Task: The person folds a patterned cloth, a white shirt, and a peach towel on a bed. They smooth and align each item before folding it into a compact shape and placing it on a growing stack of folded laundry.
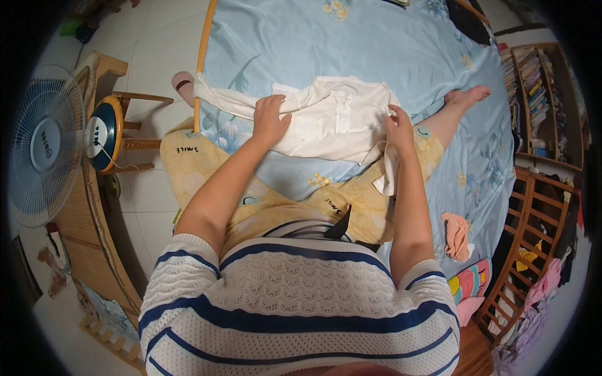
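A white long-sleeved shirt (316,122) lies spread on the blue flowered bedsheet in front of me. One of its sleeves stretches out to the left, to the bed's wooden edge. My left hand (271,122) rests on the left part of the shirt, where that sleeve joins the body, with its fingers extended. At the shirt's right side, my right hand (400,130) pinches the cloth between thumb and fingers. Some white fabric hangs below that wrist, over my yellow patterned trousers (370,197).
I sit on the bed (269,37). To the left stand a fan (47,144) and a wooden stool (103,135), with a pink slipper (184,86) on the floor. At right are a bookshelf (533,94), a wooden rack (527,232) with clothes, and a peach cloth (456,235).
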{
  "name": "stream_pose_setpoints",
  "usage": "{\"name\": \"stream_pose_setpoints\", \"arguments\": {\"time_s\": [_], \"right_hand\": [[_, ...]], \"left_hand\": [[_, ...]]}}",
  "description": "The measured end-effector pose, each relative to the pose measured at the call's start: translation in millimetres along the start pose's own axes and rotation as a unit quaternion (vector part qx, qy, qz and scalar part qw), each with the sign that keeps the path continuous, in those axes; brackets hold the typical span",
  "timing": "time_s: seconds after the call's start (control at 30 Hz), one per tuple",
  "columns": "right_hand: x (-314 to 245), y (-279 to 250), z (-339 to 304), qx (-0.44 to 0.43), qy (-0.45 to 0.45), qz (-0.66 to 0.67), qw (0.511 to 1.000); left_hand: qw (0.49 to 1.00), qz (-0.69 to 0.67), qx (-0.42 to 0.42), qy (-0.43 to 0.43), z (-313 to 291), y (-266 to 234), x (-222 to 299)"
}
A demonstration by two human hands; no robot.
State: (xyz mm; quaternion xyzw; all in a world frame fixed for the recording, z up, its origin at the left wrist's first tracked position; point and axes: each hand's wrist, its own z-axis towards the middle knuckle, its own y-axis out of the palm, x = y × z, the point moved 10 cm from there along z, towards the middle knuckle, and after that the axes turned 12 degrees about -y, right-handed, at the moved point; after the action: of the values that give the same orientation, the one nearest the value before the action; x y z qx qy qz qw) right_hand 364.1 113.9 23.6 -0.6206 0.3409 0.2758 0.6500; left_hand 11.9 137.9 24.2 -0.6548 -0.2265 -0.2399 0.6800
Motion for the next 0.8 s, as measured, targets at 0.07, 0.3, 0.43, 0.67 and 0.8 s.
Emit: {"name": "stream_pose_setpoints", "arguments": {"time_s": [0.07,0.3,0.43,0.67,0.8], "right_hand": [[23.7,-9.7,28.5,0.037,-0.053,-0.123,0.990],[73.6,5.2,69.4,0.022,0.018,-0.159,0.987],[94.4,-1.5,74.9,-0.020,0.129,-0.123,0.984],[77.5,-11.3,33.5,-0.083,0.281,0.200,0.935],[19.6,-17.9,12.4,-0.147,0.232,0.301,0.913]], "left_hand": [[1.000,0.000,-0.013,0.022,16.4,11.2,5.9],[0.973,0.027,-0.195,-0.125,39.0,58.1,-19.5],[0.971,-0.001,-0.208,-0.119,55.0,50.6,-19.6],[0.909,-0.100,-0.346,-0.210,87.6,30.2,-27.4],[0.835,-0.234,-0.437,-0.238,77.6,16.0,-22.0]]}}
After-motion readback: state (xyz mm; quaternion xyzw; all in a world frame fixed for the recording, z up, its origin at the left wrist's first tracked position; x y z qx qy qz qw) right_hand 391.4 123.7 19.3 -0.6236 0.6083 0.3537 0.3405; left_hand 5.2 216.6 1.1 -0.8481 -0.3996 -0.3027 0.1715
